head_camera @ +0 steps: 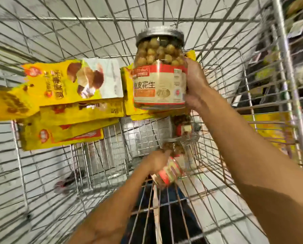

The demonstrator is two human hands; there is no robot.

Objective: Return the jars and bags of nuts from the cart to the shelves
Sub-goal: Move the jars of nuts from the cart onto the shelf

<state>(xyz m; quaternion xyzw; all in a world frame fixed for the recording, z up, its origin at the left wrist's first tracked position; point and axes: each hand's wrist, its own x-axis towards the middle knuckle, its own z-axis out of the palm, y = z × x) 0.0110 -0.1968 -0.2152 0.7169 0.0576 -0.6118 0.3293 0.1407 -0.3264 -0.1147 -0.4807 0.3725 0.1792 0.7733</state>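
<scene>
Bright, flat light. The clear silver-lidded peanut jar (159,85) in my right hand (194,85) looks fairly sharp. My left hand (157,162) and its red-labelled jar (172,171) smear with blur, and the silver wire cart (112,18) bows at the edges.

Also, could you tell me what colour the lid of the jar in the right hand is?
The lid is silver-grey, best seen in the head view.

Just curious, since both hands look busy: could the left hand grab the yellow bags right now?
Probably not: the left hand already grips a small jar, though nothing blocks the yellow bags.
</scene>
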